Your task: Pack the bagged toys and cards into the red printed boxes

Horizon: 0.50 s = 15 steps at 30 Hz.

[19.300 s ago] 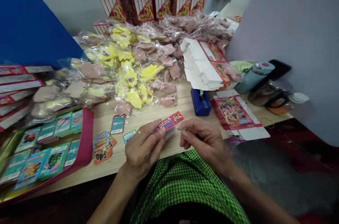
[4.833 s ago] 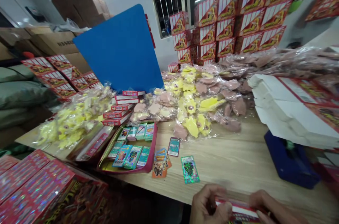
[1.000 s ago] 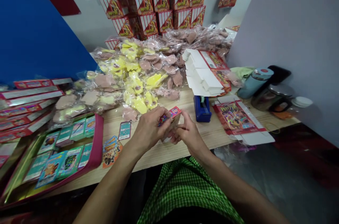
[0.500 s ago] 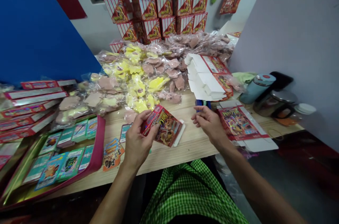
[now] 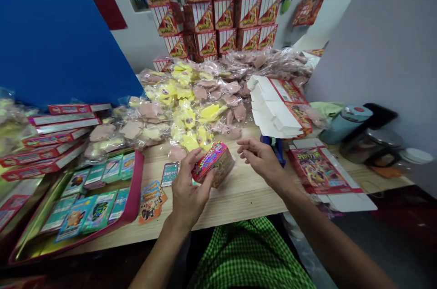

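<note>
My left hand (image 5: 187, 189) grips a small red glittery printed box (image 5: 213, 164) just above the wooden table (image 5: 239, 193). My right hand (image 5: 261, 159) hovers to the right of the box with fingers loosely spread, holding nothing, just in front of a blue tape dispenser (image 5: 276, 147). Loose picture cards (image 5: 152, 195) lie on the table left of my left hand.
A pink tray of card packs (image 5: 82, 202) sits at the left. Bagged yellow and pink toys (image 5: 191, 102) pile up behind. Flat white-and-red box blanks (image 5: 280, 107) and an unfolded blank (image 5: 317, 170) lie right. A teal flask (image 5: 343, 123) and a kettle (image 5: 367, 143) stand far right.
Both hands worked on the box a second ago. My right hand has since let go and drifted right, while my left hand turned the box and keeps holding it.
</note>
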### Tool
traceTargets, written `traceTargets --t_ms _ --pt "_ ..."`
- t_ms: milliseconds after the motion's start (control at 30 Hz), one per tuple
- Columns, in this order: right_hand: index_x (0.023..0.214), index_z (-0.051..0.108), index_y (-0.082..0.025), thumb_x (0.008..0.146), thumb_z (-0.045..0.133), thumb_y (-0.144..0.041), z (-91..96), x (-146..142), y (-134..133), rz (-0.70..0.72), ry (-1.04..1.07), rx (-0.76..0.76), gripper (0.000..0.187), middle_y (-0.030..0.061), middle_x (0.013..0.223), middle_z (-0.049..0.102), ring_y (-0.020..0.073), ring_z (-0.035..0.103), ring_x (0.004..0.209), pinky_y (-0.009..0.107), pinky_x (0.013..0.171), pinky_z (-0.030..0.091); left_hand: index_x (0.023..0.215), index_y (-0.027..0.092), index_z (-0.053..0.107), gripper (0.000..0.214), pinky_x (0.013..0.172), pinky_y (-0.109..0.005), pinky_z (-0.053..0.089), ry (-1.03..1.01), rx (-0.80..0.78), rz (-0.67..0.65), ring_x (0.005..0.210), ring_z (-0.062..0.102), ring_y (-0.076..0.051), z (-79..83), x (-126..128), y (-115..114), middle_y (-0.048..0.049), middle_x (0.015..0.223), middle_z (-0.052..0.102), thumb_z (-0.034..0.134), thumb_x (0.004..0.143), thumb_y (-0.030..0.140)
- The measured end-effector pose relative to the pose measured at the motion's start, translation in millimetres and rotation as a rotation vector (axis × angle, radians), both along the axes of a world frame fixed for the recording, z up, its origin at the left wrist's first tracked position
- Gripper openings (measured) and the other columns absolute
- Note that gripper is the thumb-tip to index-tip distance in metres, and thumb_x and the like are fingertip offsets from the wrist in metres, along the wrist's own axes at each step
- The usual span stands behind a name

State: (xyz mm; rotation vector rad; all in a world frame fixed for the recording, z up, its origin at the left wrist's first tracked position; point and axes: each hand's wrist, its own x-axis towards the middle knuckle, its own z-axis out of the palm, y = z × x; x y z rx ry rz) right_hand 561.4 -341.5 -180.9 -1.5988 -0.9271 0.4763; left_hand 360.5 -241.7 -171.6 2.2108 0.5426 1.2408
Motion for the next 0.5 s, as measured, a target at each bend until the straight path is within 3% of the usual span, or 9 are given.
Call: traceTargets --t_ms 100,167,267,367,500 --pt "0.114 0.064 -0.017 0.085 0.053 -0.025 5.9 -2 -6 0.036 -0.084 0.009 0.032 0.0087 0.093 0.071 0.0203 0.068 0.079 0.033 0.068 0.056 0.136 0.020 0.053 0.052 0.089 -0.033 0.063 -0.008 0.061 -0.007 0.101 0.074 -0.019 1.9 3 0 -0.0075 0.116 0.074 0.073 0.087 0.015" --pt "0.131 0.060 -0.021 0.090 0.056 -0.026 17.3 -8 -12 0.130 -0.234 0.080 0.042 0.0128 0.119 0.070 0.0259 0.068 0.105 0.042 0.085 0.059 0.130 0.021 0.060 0.044 0.092 -0.035 0.063 -0.029 0.107 -0.026 0.104 0.073 -0.019 3.3 5 0 -0.0072 0.116 0.074 0.072 0.088 0.014" --pt "0.142 0.055 -0.031 0.097 0.056 -0.026 37.0 -20 -21 0.288 -0.463 0.188 0.045 0.0082 0.150 0.054 0.0287 0.049 0.140 0.052 0.113 0.046 0.118 0.023 0.071 0.029 0.093 -0.035 0.062 -0.118 0.075 -0.120 0.104 0.073 -0.019 6.5 8 -3 -0.0055 0.113 0.076 0.071 0.090 0.015" --pt "0.123 0.068 -0.030 0.098 0.056 -0.032 39.9 -19 -22 0.273 -0.459 0.166 0.027 0.0058 0.123 0.070 0.0264 0.066 0.118 0.039 0.100 0.057 0.110 0.026 0.077 0.020 0.087 -0.034 0.063 -0.224 -0.169 -0.236 0.096 0.074 -0.019 6.0 16 -7 -0.0043 0.106 0.078 0.070 0.091 0.020" --pt "0.114 0.074 -0.027 0.093 0.062 -0.050 9.7 3 -2 0.294 -0.338 0.013 0.034 0.0067 0.108 0.076 0.0279 0.074 0.095 0.031 0.081 0.063 0.098 0.021 0.079 0.014 0.075 -0.032 0.059 -0.135 -0.534 -0.267 0.082 0.071 -0.019 -1.5 28 3 -0.0056 0.091 0.077 0.071 0.090 0.028"
